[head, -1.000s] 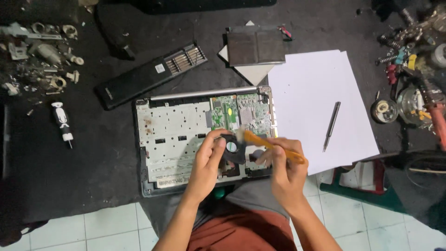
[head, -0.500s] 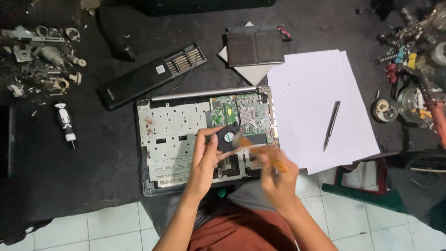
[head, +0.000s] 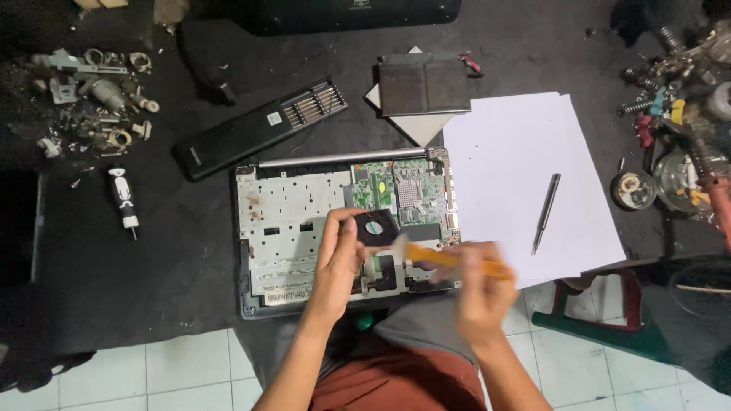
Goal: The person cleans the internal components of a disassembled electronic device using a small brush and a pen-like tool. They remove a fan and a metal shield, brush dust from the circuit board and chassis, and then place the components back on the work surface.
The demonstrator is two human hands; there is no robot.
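Observation:
An opened laptop base (head: 289,221) lies in front of me with its green circuit board (head: 400,190) exposed. My left hand (head: 337,262) holds a small black fan (head: 373,226) tilted up over the board. Blurred with motion, my right hand (head: 476,285) grips an orange-handled brush (head: 449,260), whose pale bristle tip is just below the fan.
White paper sheets (head: 525,175) with a dark pen-like tool (head: 545,213) lie to the right. A black bit case (head: 263,129), a small screwdriver (head: 123,199), a flat dark battery pack (head: 425,85), loose metal parts (head: 95,99) and cluttered tools (head: 681,114) surround the black mat.
The brush in my right hand swings back and forth across the fan, now lower and farther right. The left hand keeps the fan raised. The view has shifted slightly.

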